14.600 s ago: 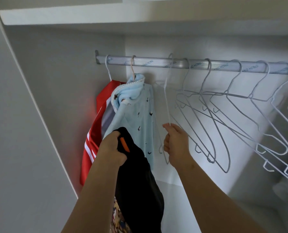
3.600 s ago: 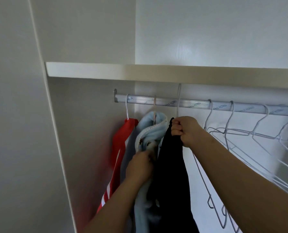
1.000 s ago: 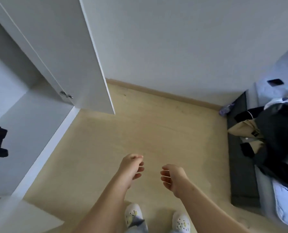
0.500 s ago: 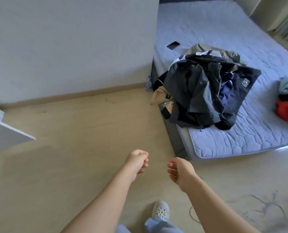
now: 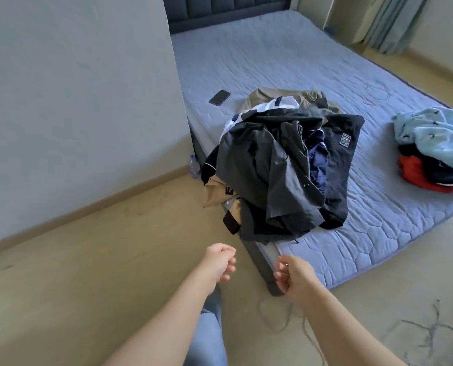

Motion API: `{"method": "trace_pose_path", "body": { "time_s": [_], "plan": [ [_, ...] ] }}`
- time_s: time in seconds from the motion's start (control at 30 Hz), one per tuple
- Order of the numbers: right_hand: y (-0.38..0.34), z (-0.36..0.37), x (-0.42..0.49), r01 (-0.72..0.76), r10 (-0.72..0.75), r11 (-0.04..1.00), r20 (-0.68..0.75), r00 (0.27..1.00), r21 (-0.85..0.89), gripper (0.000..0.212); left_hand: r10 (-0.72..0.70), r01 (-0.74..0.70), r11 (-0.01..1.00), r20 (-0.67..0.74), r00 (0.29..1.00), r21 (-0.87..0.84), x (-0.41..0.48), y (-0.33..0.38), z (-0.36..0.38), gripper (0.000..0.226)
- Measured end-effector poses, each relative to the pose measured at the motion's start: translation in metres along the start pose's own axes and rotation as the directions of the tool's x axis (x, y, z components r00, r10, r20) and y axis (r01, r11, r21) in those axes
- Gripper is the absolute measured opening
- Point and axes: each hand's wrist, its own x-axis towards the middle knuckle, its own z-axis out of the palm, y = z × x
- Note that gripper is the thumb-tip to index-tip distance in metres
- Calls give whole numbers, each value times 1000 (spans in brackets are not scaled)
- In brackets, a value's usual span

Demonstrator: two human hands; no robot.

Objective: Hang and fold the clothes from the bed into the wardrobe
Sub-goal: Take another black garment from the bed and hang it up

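No text, number or brand name is reading clearly anywhere in the view. Two labels are showing, both on the pile of clothes [image 5: 267, 167] lying on the bed [image 5: 272, 62].

1. A square patch [image 5: 345, 140] with a pale border is sitting on the dark jacket [image 5: 336, 180] at the right side of the pile. Pale marks are showing inside the border, but they are appearing too small to make out.

2. A small black tag [image 5: 229, 191] is sitting on the tan garment [image 5: 213, 195] hanging over the edge of the bed. A faint pale line is showing on it, and it is blurring into an unreadable streak.
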Motion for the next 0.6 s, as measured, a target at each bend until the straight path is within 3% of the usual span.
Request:
{"method": "trace_pose_path", "body": {
  "time_s": [0.27,0.6],
  "plan": [
    [-100,98,43,-48,53,982,-22,998,185,21,83,-89,965,34,996,246,96,131,-52,16],
    [-188,99,126,-115,124,986,-72,990,118,24,23,-92,866,145,989,491,185,215,-3,17]
  ]
}}
